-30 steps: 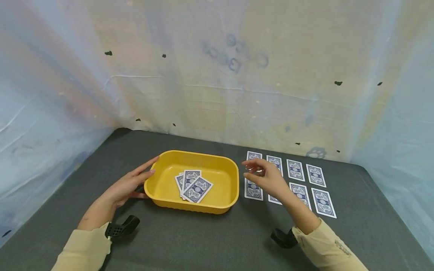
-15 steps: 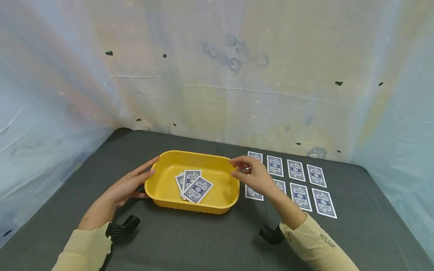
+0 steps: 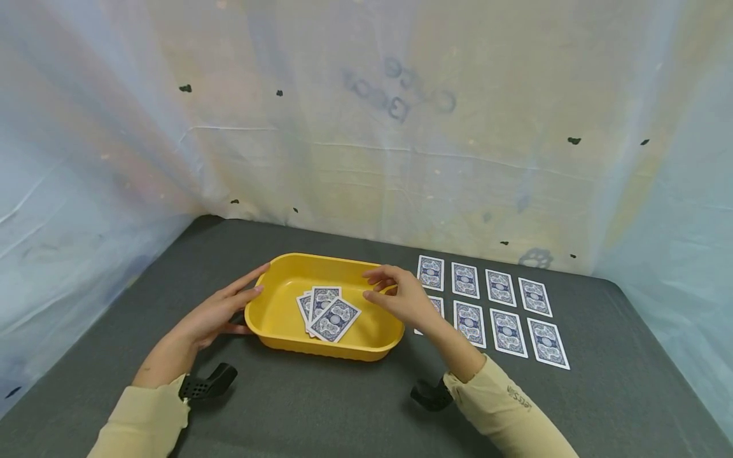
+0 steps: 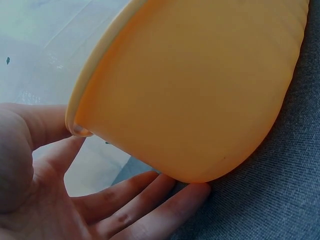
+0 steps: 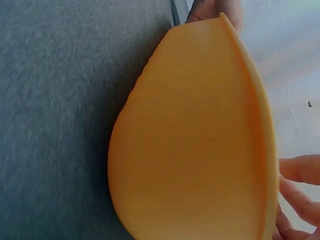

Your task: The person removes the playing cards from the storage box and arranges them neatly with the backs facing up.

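A yellow plastic tray [image 3: 378, 346] stands on the dark tabletop, with several blue-backed playing cards [image 3: 335, 320] overlapping in a loose pile inside it. My left hand [image 3: 214, 315] is at the tray's left end; in the left wrist view its thumb meets the rim and extended fingers [image 4: 167, 212] touch the lower wall. My right hand [image 3: 403, 296] hovers over the right end of the tray, thumb and forefinger apart, with nothing visible between them. In the right wrist view the tray's wall [image 5: 195, 125] fills the middle, and the right fingers [image 5: 302, 170] show beyond its rim.
To the right of the tray, several playing cards [image 3: 506, 332] lie face down in two neat rows; the right forearm partly covers the nearest-left one. A pale sheet [image 3: 366, 127] hangs behind and at both sides of the grey table [image 3: 321, 407].
My right hand has moved left, from above the laid-out cards to over the tray's right end, uncovering cards in the rows. The left hand, tray and card pile stay in place.
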Demonstrator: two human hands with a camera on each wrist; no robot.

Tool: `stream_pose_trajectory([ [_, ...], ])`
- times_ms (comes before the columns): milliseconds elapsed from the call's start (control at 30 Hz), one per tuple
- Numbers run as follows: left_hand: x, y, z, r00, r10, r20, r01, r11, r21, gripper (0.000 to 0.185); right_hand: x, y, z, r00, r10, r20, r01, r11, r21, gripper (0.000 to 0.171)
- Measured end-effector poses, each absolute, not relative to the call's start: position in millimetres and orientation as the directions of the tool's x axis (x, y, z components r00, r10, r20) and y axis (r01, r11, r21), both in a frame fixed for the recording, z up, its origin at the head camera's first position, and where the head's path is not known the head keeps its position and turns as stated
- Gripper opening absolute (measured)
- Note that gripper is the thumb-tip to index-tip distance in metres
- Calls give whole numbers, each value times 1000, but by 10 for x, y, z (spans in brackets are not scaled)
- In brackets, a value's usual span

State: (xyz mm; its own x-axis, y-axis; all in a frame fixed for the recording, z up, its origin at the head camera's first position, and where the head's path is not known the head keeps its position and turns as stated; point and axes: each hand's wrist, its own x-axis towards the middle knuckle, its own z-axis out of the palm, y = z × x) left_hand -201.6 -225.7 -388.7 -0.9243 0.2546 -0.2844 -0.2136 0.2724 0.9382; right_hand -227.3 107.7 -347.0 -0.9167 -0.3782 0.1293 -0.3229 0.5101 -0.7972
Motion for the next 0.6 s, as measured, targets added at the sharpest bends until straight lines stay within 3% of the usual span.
stream_pose_trajectory([
  [600, -2021, -2253, -3884, -920, 256, -296, -228, 264, 937, 70, -2255, 766, -3617, -889, -449, 95, -328, 477, -815, 34],
])
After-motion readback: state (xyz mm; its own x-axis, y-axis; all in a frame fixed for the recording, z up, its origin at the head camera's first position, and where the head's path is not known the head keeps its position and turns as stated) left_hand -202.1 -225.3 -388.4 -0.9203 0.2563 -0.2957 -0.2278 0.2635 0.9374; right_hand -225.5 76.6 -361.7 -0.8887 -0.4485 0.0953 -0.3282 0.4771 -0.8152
